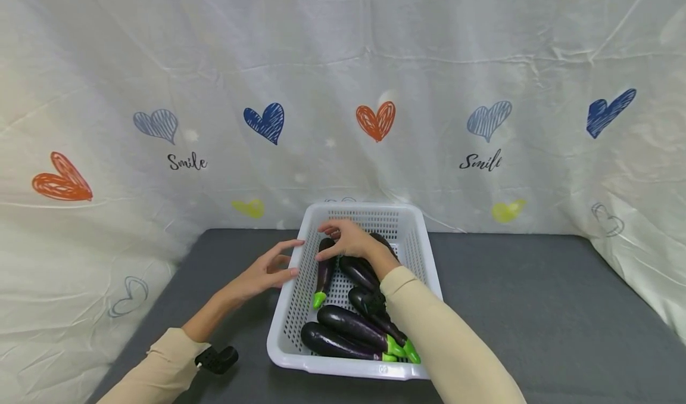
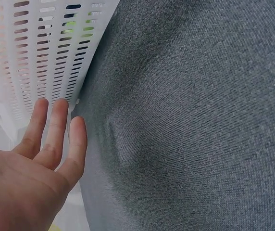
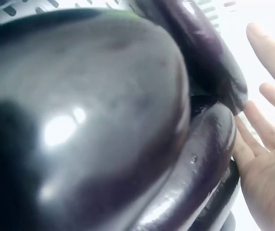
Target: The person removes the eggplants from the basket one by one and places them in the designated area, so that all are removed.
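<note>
A white perforated plastic basket (image 1: 276, 332) holds several dark purple eggplants with green stem ends. My left hand (image 1: 265, 271) is at the basket's left side, fingers spread, fingertips at the rim; in the left wrist view the palm (image 2: 22, 183) holds nothing. Inside the basket, my right hand (image 1: 351, 240) hovers over the upper end of the leftmost eggplant (image 1: 325, 273), thumb and fingers apart. Whether it touches that eggplant is unclear. Under the right wrist lies another eggplant (image 1: 358, 273). A blurred eggplant (image 3: 123, 120) fills much of the right wrist view.
Two eggplants, one of them the front eggplant (image 1: 337, 342), lie along the near wall of the basket. The basket stands on a dark grey cloth-covered table (image 1: 509, 308). Behind hangs a white curtain (image 1: 321, 64) printed with hearts.
</note>
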Tool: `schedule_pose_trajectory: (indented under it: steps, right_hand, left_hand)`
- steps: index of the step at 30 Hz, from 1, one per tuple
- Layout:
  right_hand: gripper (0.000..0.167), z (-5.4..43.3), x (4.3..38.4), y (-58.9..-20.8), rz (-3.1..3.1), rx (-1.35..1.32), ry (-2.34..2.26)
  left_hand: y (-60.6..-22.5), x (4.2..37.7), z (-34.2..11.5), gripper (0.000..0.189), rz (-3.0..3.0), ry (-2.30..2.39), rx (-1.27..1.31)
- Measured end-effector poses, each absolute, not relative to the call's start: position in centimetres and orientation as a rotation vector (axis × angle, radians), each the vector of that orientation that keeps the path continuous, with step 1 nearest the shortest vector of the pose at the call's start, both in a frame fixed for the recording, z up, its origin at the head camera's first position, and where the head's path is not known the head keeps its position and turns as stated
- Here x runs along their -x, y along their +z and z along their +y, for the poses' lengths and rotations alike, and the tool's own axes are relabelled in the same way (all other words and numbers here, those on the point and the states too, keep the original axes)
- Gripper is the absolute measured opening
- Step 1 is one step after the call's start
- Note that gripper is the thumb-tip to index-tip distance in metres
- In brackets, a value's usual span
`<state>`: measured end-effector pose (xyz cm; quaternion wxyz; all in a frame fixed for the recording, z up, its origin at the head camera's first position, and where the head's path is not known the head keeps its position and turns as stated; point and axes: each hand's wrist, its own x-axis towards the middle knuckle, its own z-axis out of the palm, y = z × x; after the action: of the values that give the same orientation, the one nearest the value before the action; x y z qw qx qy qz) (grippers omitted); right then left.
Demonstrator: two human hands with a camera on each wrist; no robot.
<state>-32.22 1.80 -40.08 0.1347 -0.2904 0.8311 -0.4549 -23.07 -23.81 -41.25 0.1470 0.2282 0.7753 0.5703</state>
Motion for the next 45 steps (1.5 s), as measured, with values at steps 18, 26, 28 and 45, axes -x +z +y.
schedule_pose_trajectory:
  steps: [18,26,28,45]
  right_hand:
    - [0.068,1.45,32.35,-40.74,2.508,0.809,-1.154]
    - [0.067,1.69,32.39,-40.84,2.467,0.802,-1.212]
    - [0.067,1.69,32.45,-40.93,2.452,0.813,-1.238]
    - [0.066,1.69,32.15,-40.2,2.454,0.767,-1.291]
  left_hand:
    - [-41.18,23.3,-23.84,0.065,2.236,1.639,-0.653]
    - [-41.26,23.38,-23.79,0.065,2.227,1.637,-0.67]
    - [-41.26,23.35,-23.78,0.065,2.227,1.637,-0.672]
    - [-41.5,23.31,-23.82,0.065,2.251,1.64,-0.679]
